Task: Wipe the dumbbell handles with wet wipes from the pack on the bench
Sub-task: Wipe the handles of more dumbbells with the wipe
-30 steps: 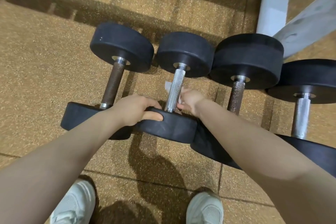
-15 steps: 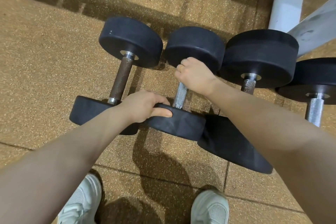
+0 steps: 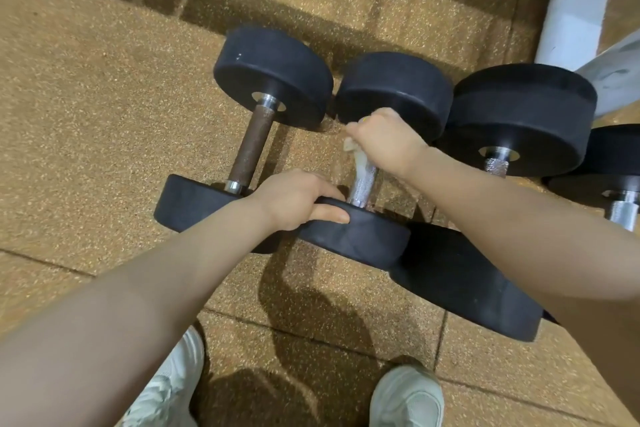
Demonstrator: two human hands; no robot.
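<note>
Looking down from my head camera, I see four black dumbbells lying side by side on the speckled tan rubber floor (image 3: 86,107). My right hand (image 3: 384,140) is curled around the upper part of the chrome handle (image 3: 362,184) of the second dumbbell from the left (image 3: 394,94), close under its far head. A crumpled wet wipe (image 3: 355,152) is wrapped between my palm and the metal, its pale edge sticking out below my fingers. My left hand (image 3: 294,199) grips the rim of that same dumbbell's near head (image 3: 356,239), thumb along the outer edge and fingers bent over the top towards the handle.

Just to the left lies the leftmost dumbbell (image 3: 273,76), with a brown, rusty-looking handle (image 3: 251,146); its near head touches the one I am holding. To the right sits a larger third dumbbell (image 3: 523,114), whose knurled handle is mostly hidden behind my right forearm. The fourth dumbbell (image 3: 620,177) is cut off by the frame edge. At the upper right stands a white piece of frame (image 3: 575,7), possibly part of a bench, though too little shows to be sure. My two pale sneakers (image 3: 405,399) stand at the bottom.
</note>
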